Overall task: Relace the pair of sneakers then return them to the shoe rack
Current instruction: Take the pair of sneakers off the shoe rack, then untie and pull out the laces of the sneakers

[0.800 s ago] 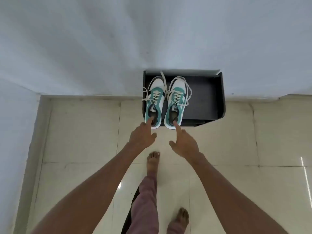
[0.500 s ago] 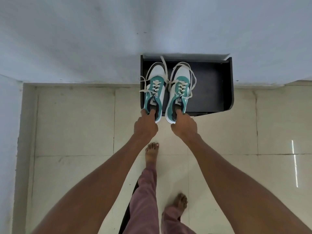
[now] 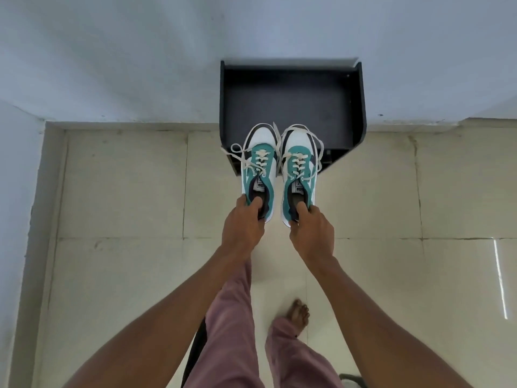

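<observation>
Two teal and white sneakers with cream laces are held side by side in the air, toes pointing away from me. My left hand (image 3: pixel 242 222) grips the heel opening of the left sneaker (image 3: pixel 258 161). My right hand (image 3: pixel 312 226) grips the heel opening of the right sneaker (image 3: pixel 299 163). Their toes hang over the front edge of the black shoe rack (image 3: pixel 291 107), whose top shelf is bare. The laces are threaded, with loose ends hanging off the sides.
The rack stands against a pale blue wall (image 3: pixel 140 51). Beige floor tiles (image 3: pixel 117 186) spread below, with a second wall on the left. My bare foot (image 3: pixel 298 315) and pink trouser legs stand on the floor beneath my arms. A dark object shows at the bottom right edge.
Both hands reached into the sneakers' heels on the rack, closed on them, and lifted the pair off the shelf toward me. The shelf is now bare.
</observation>
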